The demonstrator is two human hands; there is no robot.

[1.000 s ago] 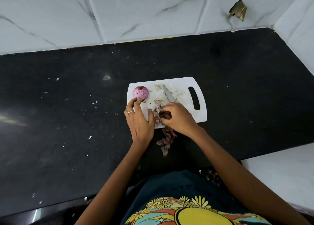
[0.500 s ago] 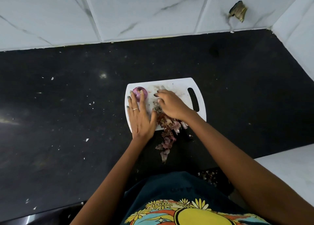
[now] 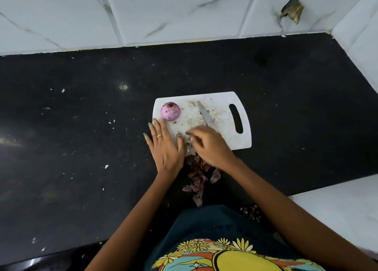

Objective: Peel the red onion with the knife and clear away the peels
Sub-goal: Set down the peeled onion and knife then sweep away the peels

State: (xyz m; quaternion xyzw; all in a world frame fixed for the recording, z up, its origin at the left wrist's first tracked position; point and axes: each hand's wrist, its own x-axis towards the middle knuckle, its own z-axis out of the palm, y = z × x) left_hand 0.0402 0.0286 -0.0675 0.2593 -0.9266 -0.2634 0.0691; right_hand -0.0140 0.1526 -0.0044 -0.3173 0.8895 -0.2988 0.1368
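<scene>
Head view: both hands (image 3: 165, 148) by peels (image 3: 195, 173) at board (image 3: 221, 111).

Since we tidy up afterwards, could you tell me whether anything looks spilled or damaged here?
Yes. Onion peels lie off the cutting board on the black counter toward its front edge, among white flecks. A wall tile near the corner is chipped.

Cutting board (image 3: 223, 135) on counter (image 3: 81, 137), onion (image 3: 170, 111) at its far-left corner, knife (image 3: 205, 113) right of onion, both hands (image 3: 166, 148) (image 3: 210, 145) on near edge, peels (image 3: 196, 174) on counter just before board.
</scene>
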